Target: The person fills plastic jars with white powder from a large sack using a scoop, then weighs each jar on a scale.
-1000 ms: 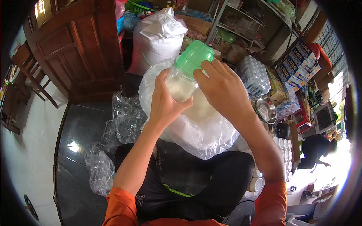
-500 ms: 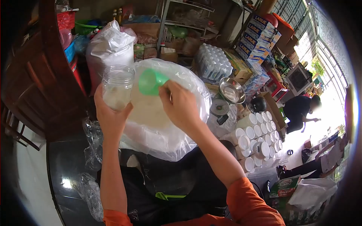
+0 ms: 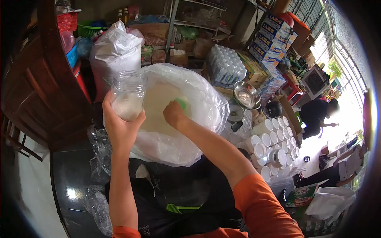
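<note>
Open sack sits straight ahead, just past the person's lap. Right hand down inside the sack's mouth, holding a cup. Left hand holds a jar upright at the sack's left edge. Tied sack behind the jar, farther back. Cabinet to the far left. Crumpled bags on the floor below the left hand. Pack of bottles behind the open sack to the right; bowl just right of the sack. Rows of tubs on the floor farther right. Stacked boxes behind the bowl. Shelves along the back. Another person at far right.
</note>
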`<state>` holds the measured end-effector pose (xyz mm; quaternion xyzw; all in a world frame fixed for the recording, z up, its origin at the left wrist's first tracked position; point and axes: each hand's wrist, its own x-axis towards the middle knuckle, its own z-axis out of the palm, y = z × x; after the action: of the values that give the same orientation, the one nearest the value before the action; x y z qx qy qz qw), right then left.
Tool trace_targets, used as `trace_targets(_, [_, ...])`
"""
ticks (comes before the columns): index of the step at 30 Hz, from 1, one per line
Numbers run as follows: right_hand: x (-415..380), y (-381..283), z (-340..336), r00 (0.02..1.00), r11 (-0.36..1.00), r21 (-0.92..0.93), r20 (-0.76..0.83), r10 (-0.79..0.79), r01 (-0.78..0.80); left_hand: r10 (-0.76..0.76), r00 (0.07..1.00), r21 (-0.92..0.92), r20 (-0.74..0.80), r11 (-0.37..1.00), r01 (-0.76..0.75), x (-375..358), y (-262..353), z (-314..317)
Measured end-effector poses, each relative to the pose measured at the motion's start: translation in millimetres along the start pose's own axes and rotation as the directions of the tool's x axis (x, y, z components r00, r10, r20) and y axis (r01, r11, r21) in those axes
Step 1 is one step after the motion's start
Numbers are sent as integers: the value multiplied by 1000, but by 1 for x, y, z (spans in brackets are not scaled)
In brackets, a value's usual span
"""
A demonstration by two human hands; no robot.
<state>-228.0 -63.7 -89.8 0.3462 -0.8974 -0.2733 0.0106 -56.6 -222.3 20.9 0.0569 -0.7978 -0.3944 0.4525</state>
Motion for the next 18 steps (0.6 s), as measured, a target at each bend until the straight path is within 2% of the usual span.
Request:
trace_targets(2, [-14, -11, 0, 990, 975, 174, 10, -140, 137, -25, 1000, -50, 19, 998, 26, 0, 3, -1])
trace_targets(3, [-18, -14, -2, 990, 975, 175, 16, -140, 135, -29, 999, -53, 22, 998, 30, 0, 2, 0])
trace_targets(5, [-23, -14, -5, 957, 935, 216, 14, -289, 279, -2, 1000, -30, 9, 1000, 2, 2, 3, 3])
trace_targets(9, [-30, -5, -15, 951, 905, 328, 54, -305, 272, 4, 1000, -55, 10, 998, -3, 4, 7, 10])
trace_targets(11, [-35, -1, -17, 955, 863, 458, 87, -284, 214, -18, 1000, -60, 18, 998, 19, 4, 12, 15])
trace_targets(12, [-38, 2, -18, 957, 862, 462, 89, -278, 208, -14, 1000, -63, 24, 998, 16, 3, 11, 18])
trace_targets(14, [-43, 4, -15, 984, 759, 643, 41, -174, 108, -2, 1000, -63, 30, 998, 4, 2, 6, 26])
trace_targets(15, [-44, 6, -15, 985, 757, 644, 38, -169, 105, 4, 999, -64, 32, 998, -2, 1, 6, 29])
trace_targets(17, [-40, 7, -4, 989, 620, 779, -2, -147, 94, -5, 999, -98, 45, 995, 9, 1, 8, 33])
trace_targets(18, [-38, 7, 1, 990, 617, 781, -3, -144, 92, -2, 999, -98, 49, 995, 6, 1, 9, 34])
